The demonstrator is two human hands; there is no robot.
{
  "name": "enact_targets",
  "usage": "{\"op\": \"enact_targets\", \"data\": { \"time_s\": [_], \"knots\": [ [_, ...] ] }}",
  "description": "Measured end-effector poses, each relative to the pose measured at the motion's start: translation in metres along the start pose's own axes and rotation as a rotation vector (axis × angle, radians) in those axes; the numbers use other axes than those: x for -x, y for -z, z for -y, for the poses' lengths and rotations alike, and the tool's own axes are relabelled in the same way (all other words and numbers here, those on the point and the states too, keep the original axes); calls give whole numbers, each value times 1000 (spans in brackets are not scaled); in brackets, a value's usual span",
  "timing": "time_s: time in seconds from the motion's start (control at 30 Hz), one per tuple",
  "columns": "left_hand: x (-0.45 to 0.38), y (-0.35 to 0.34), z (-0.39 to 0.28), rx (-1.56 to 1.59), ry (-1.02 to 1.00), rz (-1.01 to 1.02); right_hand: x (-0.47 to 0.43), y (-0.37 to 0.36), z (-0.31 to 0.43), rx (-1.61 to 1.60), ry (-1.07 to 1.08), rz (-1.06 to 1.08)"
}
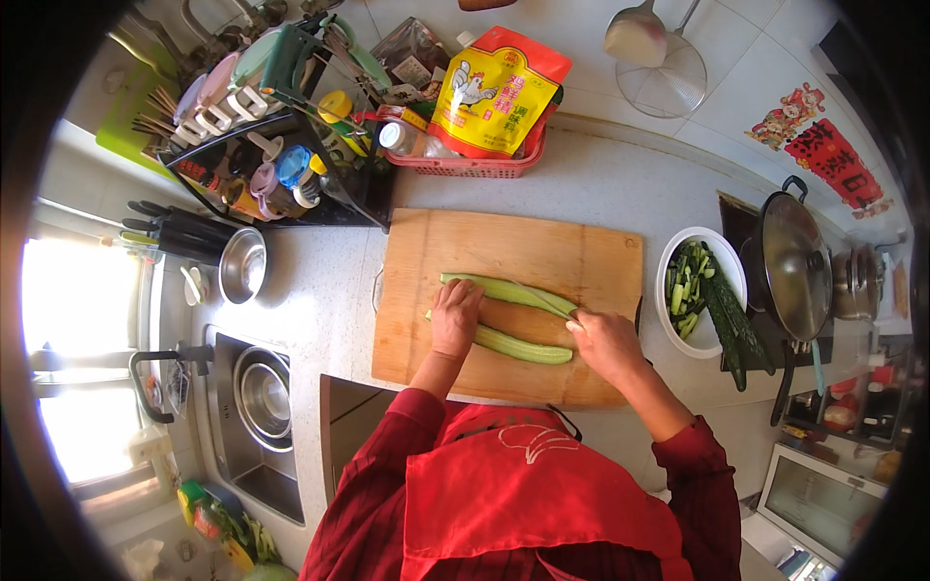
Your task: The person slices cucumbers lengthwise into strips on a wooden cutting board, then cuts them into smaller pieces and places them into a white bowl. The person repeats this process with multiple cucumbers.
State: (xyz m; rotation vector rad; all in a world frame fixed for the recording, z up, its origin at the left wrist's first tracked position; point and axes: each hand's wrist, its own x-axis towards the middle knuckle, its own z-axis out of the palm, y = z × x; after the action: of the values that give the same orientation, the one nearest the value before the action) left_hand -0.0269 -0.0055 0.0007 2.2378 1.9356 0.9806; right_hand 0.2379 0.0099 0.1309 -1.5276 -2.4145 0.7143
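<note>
On a wooden cutting board (414,240) lie two long cucumber halves, cut faces up. My right hand (609,347) is closed around the handle of a kitchen knife (534,290), whose thin blade lies slantwise over the upper cucumber half (508,292). My left hand (455,316) rests with bent fingers on the left part of the cucumber halves and hides some of the lower cucumber half (523,346). Whether the blade touches the cucumber I cannot tell. Right of the board, a white bowl (662,287) holds cut cucumber pieces (683,290) and whole cucumbers (726,319).
Behind the board stand a red basket (472,167) with seasoning packets and a black rack (363,207). A steel bowl (243,265), a knife block (190,236) and a sink (261,476) are at left. A lidded wok (795,269) sits at right.
</note>
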Motion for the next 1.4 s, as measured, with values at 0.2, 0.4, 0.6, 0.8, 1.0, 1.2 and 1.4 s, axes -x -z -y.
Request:
{"op": "enact_targets", "data": {
  "time_s": [0.2,0.4,0.6,0.8,1.0,1.2,1.4],
  "knots": [
    [6,7,-2,-8,9,25,-20,1,19,137,37,118],
    [11,8,4,61,93,71,-35,-2,36,273,115,185],
    [14,7,9,87,88,70,-46,-1,47,309,135,230],
    [15,8,8,141,90,34,-52,0,56,339,125,254],
    [22,-2,12,148,138,24,-55,6,58,353,172,260],
    [21,-2,10,172,150,-16,-57,3,54,341,198,267],
    [17,-2,10,146,137,-53,-67,-4,62,328,200,292]
  ]
}}
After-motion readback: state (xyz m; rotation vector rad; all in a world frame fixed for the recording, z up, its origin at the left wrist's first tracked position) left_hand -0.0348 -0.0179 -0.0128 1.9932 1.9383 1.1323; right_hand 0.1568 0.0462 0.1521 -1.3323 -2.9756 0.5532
